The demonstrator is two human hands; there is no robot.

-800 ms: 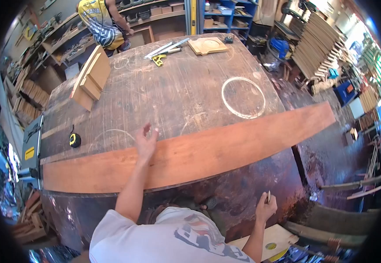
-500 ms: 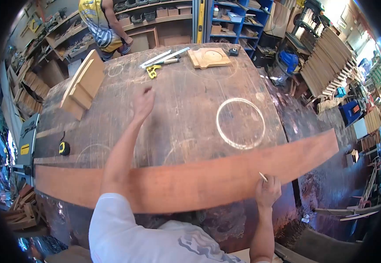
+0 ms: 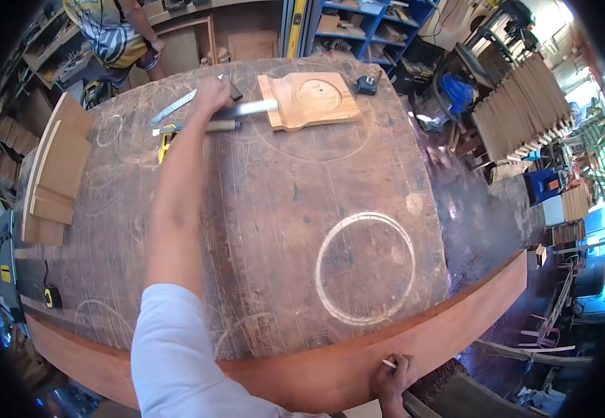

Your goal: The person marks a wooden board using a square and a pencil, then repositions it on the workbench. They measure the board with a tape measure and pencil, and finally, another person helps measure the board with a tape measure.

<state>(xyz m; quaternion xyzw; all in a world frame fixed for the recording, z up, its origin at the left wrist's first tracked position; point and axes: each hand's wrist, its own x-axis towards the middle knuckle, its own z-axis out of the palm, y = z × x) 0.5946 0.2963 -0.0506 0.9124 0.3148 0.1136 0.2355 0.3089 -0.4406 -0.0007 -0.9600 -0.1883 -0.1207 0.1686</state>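
Note:
My left hand (image 3: 213, 95) stretches to the far side of the workbench (image 3: 281, 188), its fingers closed on a metal square (image 3: 250, 109) with a dark stock; the blade is blurred. Beneath and beside it lie another metal rule (image 3: 174, 107), a tool with a cylindrical handle (image 3: 222, 126) and a yellow tool (image 3: 165, 147), partly hidden by my forearm. Near the bench's front edge, my right hand (image 3: 398, 375) pinches a pencil (image 3: 389, 364) over a long, curved reddish-brown board (image 3: 316, 373). My left sleeve covers part of that board.
A wooden piece with a round recess (image 3: 313, 99) and a black tape measure (image 3: 366, 85) lie at the back. Joined boards (image 3: 59, 171) stand at the left, above a yellow-black tape measure (image 3: 52, 297). Another person (image 3: 111, 35) stands beyond the far left corner.
My left hand has reached farther forward and closed on the square, which has turned and shifted. The view has tilted, so the long board appears lower. My right hand still holds the pencil.

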